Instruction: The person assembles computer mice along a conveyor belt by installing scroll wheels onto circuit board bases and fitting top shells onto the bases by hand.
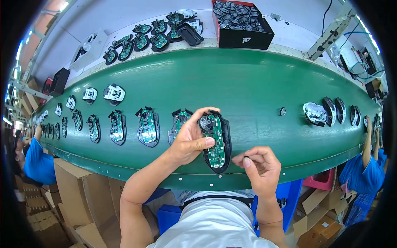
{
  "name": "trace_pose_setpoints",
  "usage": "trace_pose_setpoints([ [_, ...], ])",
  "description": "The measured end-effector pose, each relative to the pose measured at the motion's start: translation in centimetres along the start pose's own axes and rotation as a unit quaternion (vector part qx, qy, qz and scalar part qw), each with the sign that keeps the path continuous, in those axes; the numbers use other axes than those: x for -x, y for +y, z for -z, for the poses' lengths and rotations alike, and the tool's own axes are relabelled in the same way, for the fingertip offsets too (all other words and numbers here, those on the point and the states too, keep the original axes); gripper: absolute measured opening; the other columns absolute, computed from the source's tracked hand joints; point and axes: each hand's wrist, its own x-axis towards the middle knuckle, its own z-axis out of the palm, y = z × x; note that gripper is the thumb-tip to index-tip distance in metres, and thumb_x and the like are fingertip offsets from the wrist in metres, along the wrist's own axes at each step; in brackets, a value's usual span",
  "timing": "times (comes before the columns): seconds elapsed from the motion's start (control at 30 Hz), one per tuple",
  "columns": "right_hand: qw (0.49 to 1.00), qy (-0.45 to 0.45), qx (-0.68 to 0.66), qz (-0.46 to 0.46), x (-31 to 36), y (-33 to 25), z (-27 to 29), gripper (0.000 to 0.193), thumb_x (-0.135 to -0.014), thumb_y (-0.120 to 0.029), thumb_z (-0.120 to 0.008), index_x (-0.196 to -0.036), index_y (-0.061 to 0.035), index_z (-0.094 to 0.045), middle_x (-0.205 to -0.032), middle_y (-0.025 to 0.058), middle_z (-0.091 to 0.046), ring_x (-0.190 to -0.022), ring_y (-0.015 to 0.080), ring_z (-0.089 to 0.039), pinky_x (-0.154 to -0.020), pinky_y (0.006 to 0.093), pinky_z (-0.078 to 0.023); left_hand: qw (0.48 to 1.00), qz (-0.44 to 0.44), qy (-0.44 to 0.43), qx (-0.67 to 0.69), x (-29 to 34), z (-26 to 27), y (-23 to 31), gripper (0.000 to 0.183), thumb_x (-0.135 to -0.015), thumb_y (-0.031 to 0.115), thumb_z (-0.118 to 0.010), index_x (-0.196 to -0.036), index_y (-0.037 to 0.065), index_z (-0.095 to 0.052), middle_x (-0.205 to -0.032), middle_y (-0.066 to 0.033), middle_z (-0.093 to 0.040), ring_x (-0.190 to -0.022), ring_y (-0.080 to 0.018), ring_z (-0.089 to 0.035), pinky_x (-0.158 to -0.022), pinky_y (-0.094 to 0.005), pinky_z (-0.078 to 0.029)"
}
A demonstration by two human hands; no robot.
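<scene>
My left hand (188, 142) grips an open computer mouse base (226, 142), black with a green circuit board facing up, thumb pressed on the board. A round grey scroll wheel (204, 122) sits at the board's upper left. Close to the base's lower right, my right hand (264, 169) is closed in a pinch; a tiny dark spot shows at the fingertips, too small to name. Partly behind my left hand lies another mouse base (178, 124) on the green conveyor belt (223, 78). A loose scroll wheel (282, 111) rests on the belt to the right.
More mouse bases (148, 127) and white inner shells (114, 94) line the belt's left; mouse parts (315, 113) stand at the right. On the back ledge are circuit-board bases (159, 41) and a black box (246, 40) of wheels. People in blue (39, 163) work at both sides.
</scene>
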Motion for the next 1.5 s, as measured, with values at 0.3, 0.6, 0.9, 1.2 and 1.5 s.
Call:
trace_pose_setpoints([
  [0.3, 0.995, -0.001, 0.045, 0.085, -0.2, 0.4, 0.3, 0.013, -0.088, 0.008, -0.066, -0.1, 0.0051, -0.063, -0.094, 0.016, -0.072, -0.087, 0.0195, -0.071, -0.079, 0.0296, -0.057, 1.0, 0.015, -0.012, -0.007, 0.3, 0.1, 0.3, 0.081, -0.076, 0.002, -0.082, -0.143, 0.006, -0.036, -0.107, -0.003, -0.06, -0.095, -0.0132, -0.065, -0.081, -0.029, -0.056],
  [0.6, 0.991, 0.0, 0.071, 0.114, -0.4, 0.1, -0.4, 0.025, -0.083, 0.012, -0.069, -0.107, 0.0053, -0.071, -0.099, 0.0175, -0.07, -0.086, 0.0186, -0.069, -0.075, 0.028, -0.056, 0.996, -0.012, -0.042, -0.075, 0.5, 1.5, -0.1, 0.072, -0.08, 0.001, -0.08, -0.141, 0.003, -0.041, -0.122, -0.007, -0.052, -0.113, -0.0159, -0.057, -0.098, -0.0332, -0.051],
  [0.9, 0.97, 0.045, 0.16, 0.18, -0.6, 0.9, -1.1, 0.022, -0.075, 0.009, -0.077, -0.096, 0.0028, -0.071, -0.09, 0.0154, -0.072, -0.077, 0.0196, -0.07, -0.069, 0.0278, -0.055, 0.991, -0.021, -0.05, -0.12, 0.7, 1.7, 0.1, 0.073, -0.082, -0.001, -0.078, -0.142, 0.004, -0.038, -0.124, -0.0085, -0.053, -0.113, -0.0167, -0.058, -0.096, -0.034, -0.052],
  [1.2, 0.91, 0.05, 0.285, 0.297, -1.0, 1.2, -1.7, 0.027, -0.066, 0.006, -0.083, -0.089, -0.0037, -0.072, -0.088, 0.0095, -0.071, -0.074, 0.0238, -0.068, -0.063, 0.0312, -0.054, 0.986, -0.035, -0.06, -0.149, 1.1, 1.6, 0.6, 0.071, -0.084, -0.003, -0.076, -0.143, 0.004, -0.037, -0.124, -0.0101, -0.053, -0.11, -0.0169, -0.06, -0.093, -0.034, -0.054],
  [1.5, 0.897, 0.07, 0.331, 0.286, -1.1, 0.9, -2.9, 0.021, -0.069, 0.006, -0.078, -0.086, -0.0032, -0.069, -0.093, 0.0103, -0.071, -0.077, 0.0249, -0.069, -0.065, 0.0333, -0.056, 0.983, -0.048, -0.045, -0.169, 1.2, 1.4, 0.6, 0.076, -0.084, -0.002, -0.076, -0.146, 0.005, -0.033, -0.122, -0.01, -0.054, -0.107, -0.0163, -0.06, -0.092, -0.0327, -0.052],
])
